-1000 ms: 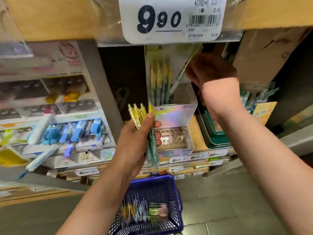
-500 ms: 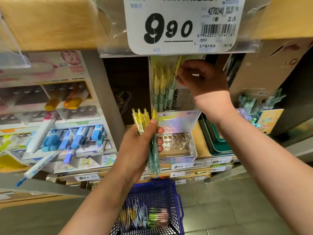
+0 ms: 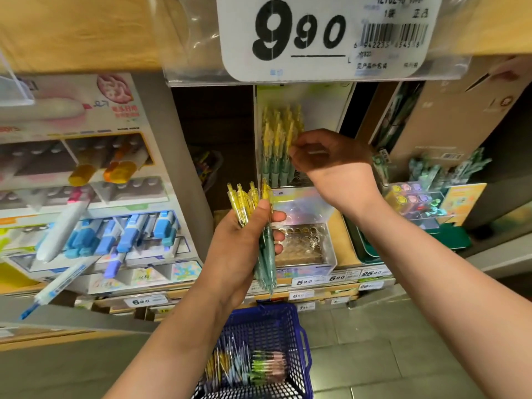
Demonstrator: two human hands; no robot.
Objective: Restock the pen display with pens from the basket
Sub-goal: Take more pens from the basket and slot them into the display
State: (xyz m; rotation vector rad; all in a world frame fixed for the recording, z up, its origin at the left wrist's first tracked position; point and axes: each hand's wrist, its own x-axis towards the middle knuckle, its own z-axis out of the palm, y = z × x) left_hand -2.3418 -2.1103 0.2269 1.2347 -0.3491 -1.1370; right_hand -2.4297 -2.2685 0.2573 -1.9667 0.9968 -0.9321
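My left hand (image 3: 240, 249) grips a bunch of yellow-topped green pens (image 3: 266, 254), held upright in front of the clear pen display (image 3: 305, 208). Several matching pens (image 3: 277, 145) stand in the display's upper tier. The perforated lower tier (image 3: 302, 240) holds none. My right hand (image 3: 325, 159) hovers beside the standing pens with its fingers loosely curled and nothing in them. On the floor below sits the blue basket (image 3: 302, 335) with more pens (image 3: 247, 367) of mixed colours inside.
A big price tag (image 3: 325, 36) reading 9.90 hangs from the wooden shelf overhead. To the left is a display of blue and orange markers (image 3: 121, 234). A green tray (image 3: 365, 251) and another pen stand (image 3: 417, 203) are to the right.
My right hand set a pen into the upper tier, let go and drew back down and slightly left, now empty. The left hand kept holding its bunch.
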